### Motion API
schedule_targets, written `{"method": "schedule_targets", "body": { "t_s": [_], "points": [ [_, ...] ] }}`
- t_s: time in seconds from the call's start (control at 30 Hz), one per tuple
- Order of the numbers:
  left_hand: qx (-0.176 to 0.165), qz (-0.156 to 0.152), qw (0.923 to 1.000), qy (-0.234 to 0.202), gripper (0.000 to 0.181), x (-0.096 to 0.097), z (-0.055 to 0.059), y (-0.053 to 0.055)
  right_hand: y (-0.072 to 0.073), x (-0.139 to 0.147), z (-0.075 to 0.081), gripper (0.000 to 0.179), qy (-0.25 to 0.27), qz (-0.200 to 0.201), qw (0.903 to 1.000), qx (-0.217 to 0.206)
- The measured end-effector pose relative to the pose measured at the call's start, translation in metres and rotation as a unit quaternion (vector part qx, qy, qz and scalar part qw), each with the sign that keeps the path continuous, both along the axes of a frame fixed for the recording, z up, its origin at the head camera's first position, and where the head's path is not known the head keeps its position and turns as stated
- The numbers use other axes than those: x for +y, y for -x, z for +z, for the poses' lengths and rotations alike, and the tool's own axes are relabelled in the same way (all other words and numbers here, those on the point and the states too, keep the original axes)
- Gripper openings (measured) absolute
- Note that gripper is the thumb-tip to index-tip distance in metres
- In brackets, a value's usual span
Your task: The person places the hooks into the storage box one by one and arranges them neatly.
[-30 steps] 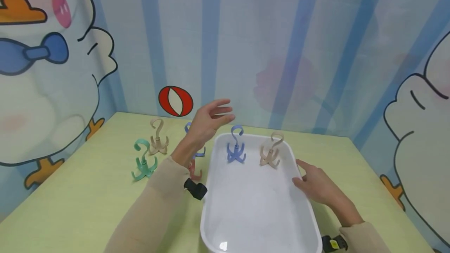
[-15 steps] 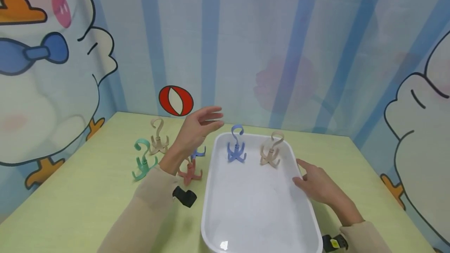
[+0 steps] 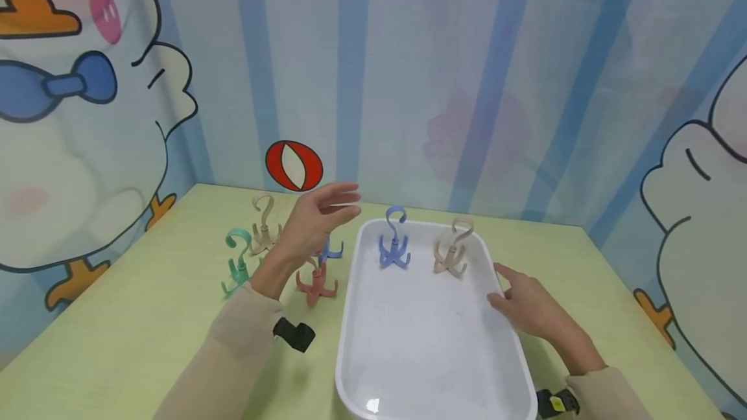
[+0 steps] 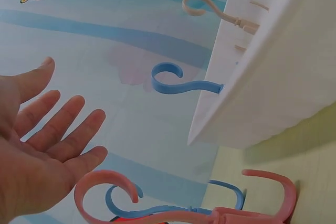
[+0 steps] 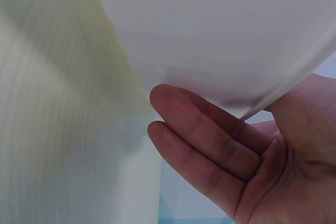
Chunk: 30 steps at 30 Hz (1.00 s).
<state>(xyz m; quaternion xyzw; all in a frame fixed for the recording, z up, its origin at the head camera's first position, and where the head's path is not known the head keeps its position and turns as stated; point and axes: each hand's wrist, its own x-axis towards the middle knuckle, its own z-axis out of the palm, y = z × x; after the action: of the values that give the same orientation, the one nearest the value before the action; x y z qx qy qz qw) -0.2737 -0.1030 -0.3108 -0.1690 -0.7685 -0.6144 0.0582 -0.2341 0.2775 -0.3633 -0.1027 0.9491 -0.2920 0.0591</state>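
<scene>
My left hand (image 3: 306, 222) hovers over the table hooks, its fingers loosely extended and holding nothing; the left wrist view shows the bare palm. Below it stand a coral four-claw hook (image 3: 316, 287) and a blue hook (image 3: 331, 253), partly hidden by the hand. Left of the wrist are a green hook (image 3: 237, 271) and a beige hook (image 3: 262, 238). Inside the white plastic tray (image 3: 432, 342), another blue hook (image 3: 394, 248) and another beige hook (image 3: 448, 258) lie at the far end. My right hand (image 3: 528, 303) grips the tray's right rim, thumb over the edge, fingers against the outer wall.
The tray sits on a yellow-green table (image 3: 134, 323). Behind the table's far edge hangs a striped blue curtain (image 3: 397, 83) with cartoon ducks. Black wrist cameras are strapped at both sleeves.
My left hand has drawn back leftward and slightly down, away from the tray, uncovering the coral hook. The right hand and tray keep their place.
</scene>
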Motion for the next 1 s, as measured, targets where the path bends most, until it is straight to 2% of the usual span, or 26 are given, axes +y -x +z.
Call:
{"method": "schedule_targets", "body": {
  "t_s": [0.4,0.77,1.0],
  "points": [
    [-0.005,0.007,0.9998,0.016,0.049,-0.014,-0.004,-0.006,0.001,-0.001,0.001,0.069,-0.003,-0.004,1.0000,0.001],
    [-0.007,0.012,0.9999,0.009,0.049,-0.022,-0.006,-0.006,-0.001,-0.001,0.001,0.070,-0.002,-0.009,0.9999,-0.008],
    [-0.018,0.027,0.9992,0.025,0.049,-0.032,-0.014,-0.008,0.000,-0.002,0.001,0.070,-0.004,-0.008,0.9999,-0.007]
  ]
}}
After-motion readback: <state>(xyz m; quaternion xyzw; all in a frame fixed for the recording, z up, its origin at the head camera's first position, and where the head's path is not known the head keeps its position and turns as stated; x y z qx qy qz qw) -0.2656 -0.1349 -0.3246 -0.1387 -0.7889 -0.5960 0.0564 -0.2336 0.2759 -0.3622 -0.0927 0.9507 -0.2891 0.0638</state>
